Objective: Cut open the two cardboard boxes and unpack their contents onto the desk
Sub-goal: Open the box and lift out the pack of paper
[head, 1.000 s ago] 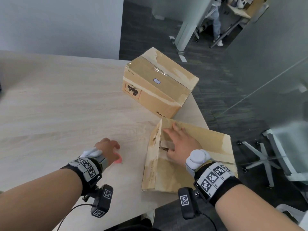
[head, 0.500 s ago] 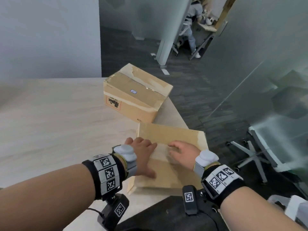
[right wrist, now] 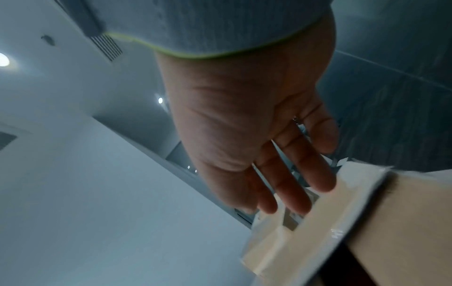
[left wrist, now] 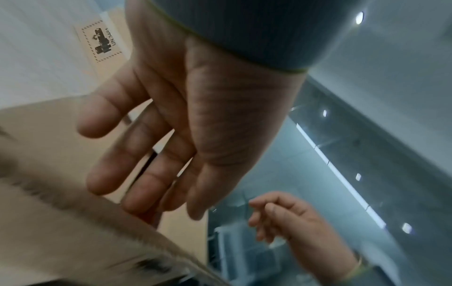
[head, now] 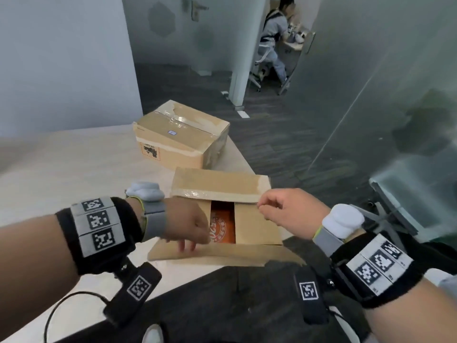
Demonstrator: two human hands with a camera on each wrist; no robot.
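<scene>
The near cardboard box lies at the desk's front edge with its top flaps spread apart. An orange printed package shows through the gap. My left hand hovers over the box's left side, fingers relaxed and pointing down at the near flap; it holds nothing. My right hand is at the far flap, its straight fingertips touching that flap's taped edge. The second box stands behind, taped shut.
The light wooden desk stretches left and back. Its right edge runs just beside both boxes, with dark floor beyond. A glass partition stands at the right, with a white chair base below it. A person sits far back.
Both hands pressed on the near box's closed top before. Now the flaps are spread, the orange package shows, and the hands have moved apart, left down, right up to the far flap.
</scene>
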